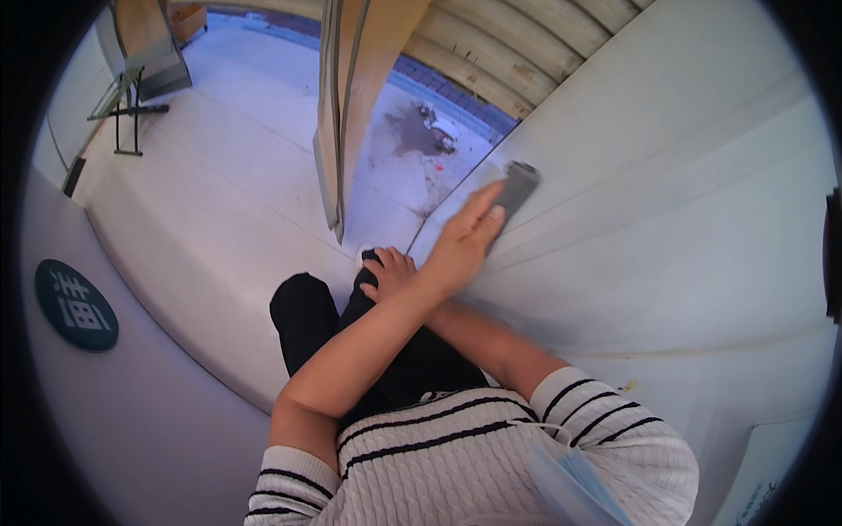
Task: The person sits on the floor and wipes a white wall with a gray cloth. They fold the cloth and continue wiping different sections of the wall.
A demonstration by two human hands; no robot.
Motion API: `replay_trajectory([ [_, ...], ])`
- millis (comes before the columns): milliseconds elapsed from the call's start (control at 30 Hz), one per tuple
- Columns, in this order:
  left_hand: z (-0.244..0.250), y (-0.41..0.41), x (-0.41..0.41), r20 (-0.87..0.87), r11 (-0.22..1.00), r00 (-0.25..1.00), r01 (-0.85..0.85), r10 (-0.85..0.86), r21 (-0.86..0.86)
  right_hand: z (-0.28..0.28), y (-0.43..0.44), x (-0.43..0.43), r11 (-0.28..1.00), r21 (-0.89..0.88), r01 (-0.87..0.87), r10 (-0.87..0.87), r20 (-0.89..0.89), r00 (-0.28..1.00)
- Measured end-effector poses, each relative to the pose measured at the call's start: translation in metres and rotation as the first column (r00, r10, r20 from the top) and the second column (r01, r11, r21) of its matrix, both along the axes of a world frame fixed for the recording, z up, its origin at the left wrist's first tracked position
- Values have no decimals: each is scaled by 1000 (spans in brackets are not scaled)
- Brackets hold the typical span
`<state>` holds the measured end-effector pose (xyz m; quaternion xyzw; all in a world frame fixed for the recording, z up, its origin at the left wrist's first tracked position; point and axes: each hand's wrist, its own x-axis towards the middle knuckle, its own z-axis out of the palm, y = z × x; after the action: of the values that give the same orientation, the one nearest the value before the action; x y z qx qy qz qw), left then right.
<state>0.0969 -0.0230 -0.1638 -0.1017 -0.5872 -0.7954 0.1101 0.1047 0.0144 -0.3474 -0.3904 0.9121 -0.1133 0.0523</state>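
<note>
My left hand (464,246) grips a dark grey, oblong pad or block (521,187) against the white wall panel (612,217) on my right. The block is a little blurred, and its face against the panel is hidden. My left forearm crosses over my right one. Bare, with its fingers spread, my right hand (393,271) lies on my knee in black trousers (302,309).
Brown boards (339,118) stand upright ahead. A dark dirt patch (421,131) marks the pale floor near a slatted shutter (500,52). At the upper left is a folding stool (128,108). A round green sign (77,306) bears writing on the left wall.
</note>
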Motion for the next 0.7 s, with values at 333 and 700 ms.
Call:
replay_trajectory([
  [333, -146, 17, -33, 395, 980, 919, 85, -7, -181, -19, -15, -25, 976, -197, 97, -88, 54, 995],
  [700, -89, 21, -61, 286, 979, 958, 75, -19, -188, -17, -21, -29, 948, -201, 246, -231, 94, 968],
])
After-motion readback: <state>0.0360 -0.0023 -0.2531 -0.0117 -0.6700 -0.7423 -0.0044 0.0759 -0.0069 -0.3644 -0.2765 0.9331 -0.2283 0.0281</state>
